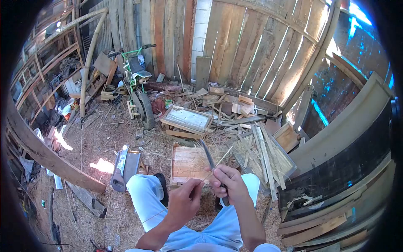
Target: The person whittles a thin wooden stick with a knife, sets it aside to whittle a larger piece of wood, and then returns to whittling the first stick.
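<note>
My right hand (pixel 228 185) is closed around a knife (pixel 207 153), its blade pointing up and away and its dark handle end showing below the fingers. Close by on the left, my left hand (pixel 184 203) pinches a thin pale strip of wood or bamboo (pixel 225 155). The strip slants up to the right, passing behind or against the blade; the exact contact is hidden by the fingers. A thin tail of it seems to trail over my left knee. Under the hands, between my knees, lies a wooden panel (pixel 183 161) with fine shavings at its right side.
A handsaw (pixel 121 168) rests on a small bench (pixel 132 161) left of my knee. Ahead lie a framed panel (pixel 187 119) and scrap wood (pixel 245 107). A small motorbike (pixel 142 101) stands near the plank wall (pixel 235 46). Stacked boards (pixel 323 227) are at right.
</note>
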### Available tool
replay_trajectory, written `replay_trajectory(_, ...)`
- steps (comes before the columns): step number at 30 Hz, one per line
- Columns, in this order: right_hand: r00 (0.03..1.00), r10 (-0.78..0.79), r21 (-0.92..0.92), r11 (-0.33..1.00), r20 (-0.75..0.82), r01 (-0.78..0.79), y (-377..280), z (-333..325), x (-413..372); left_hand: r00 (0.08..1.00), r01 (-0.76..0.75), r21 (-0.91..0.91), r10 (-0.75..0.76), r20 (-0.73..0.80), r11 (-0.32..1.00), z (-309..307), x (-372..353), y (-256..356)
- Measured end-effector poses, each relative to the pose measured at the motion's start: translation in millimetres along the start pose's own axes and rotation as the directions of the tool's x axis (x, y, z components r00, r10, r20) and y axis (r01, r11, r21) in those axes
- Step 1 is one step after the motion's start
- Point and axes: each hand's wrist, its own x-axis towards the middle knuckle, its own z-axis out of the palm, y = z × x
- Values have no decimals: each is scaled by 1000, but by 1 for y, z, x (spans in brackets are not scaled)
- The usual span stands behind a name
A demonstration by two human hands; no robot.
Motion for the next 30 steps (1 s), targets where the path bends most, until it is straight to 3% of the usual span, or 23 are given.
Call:
replay_trajectory(3,999,17,13,1000,-35,-16,-7,-2,-2,999,-39,-4,39,9,999,3,-1,1)
replay_trajectory(6,990,-60,24,998,-129,64,-17,-11,-4,999,-32,-22,33,36,999,3,-7,3)
replay_trajectory(11,985,-105,6,994,-134,107,-32,-33,3,998,-18,-40,20,59,999,2,-11,0)
replay_trajectory(13,912,-257,157,935,-319,318,-45,-49,8,998,14,-18,-13,54,1000,-5,-11,4)
replay_trajectory(17,912,-303,-23,951,-278,309,-50,-46,2,996,88,15,-88,20,996,-10,-6,-7)
replay_trajectory(19,977,-183,-111,979,-106,171,-31,-25,-8,996,89,20,-89,-1,996,-8,2,-9)
replay_trajectory(21,993,-51,-113,993,-106,39,-13,-6,-12,996,89,1,-89,1,996,-5,7,-5)
replay_trajectory(24,1000,5,11,1000,-23,-5,12,-1,-5,997,67,-43,-66,28,997,0,5,0)
replay_trajectory(30,999,-23,51,998,-48,25,-2,-2,-6,992,86,-60,-80,98,994,-2,-2,11)
